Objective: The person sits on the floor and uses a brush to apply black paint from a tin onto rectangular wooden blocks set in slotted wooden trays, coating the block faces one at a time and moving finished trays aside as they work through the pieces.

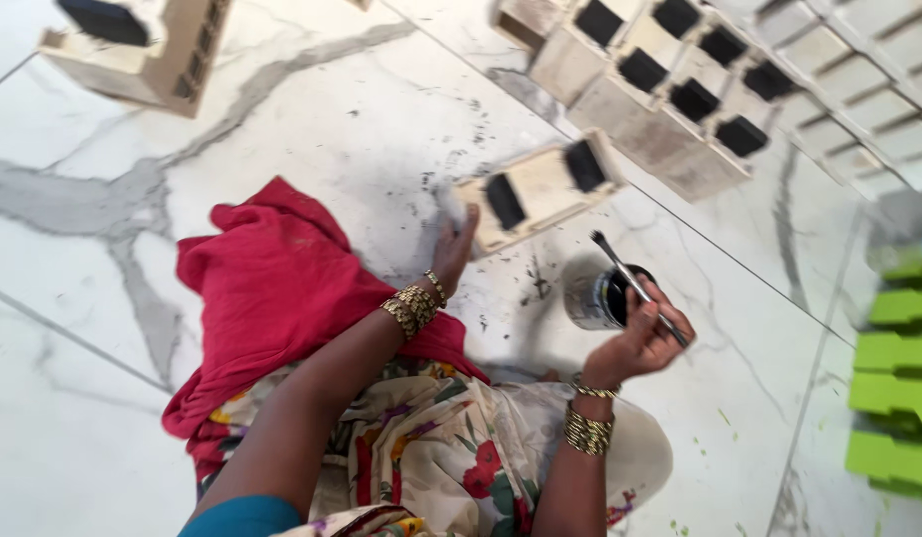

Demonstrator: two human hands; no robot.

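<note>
The right hand [640,343] is closed around a thin brush [635,286] over a small paint can [602,298]. The left hand [455,239] rests open against a wooden block [536,194].

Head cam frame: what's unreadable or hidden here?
- Left hand: fingertips blurred by motion against the wooden block; the grip can't be judged.
- Paintbrush in the right hand: its rear end is hidden by the fingers.
- Paint can: fill level unclear, partly covered by the hand and brush.
- Green pieces: cut off by the right edge.
- Block at top left: cut off by the top edge.
</note>
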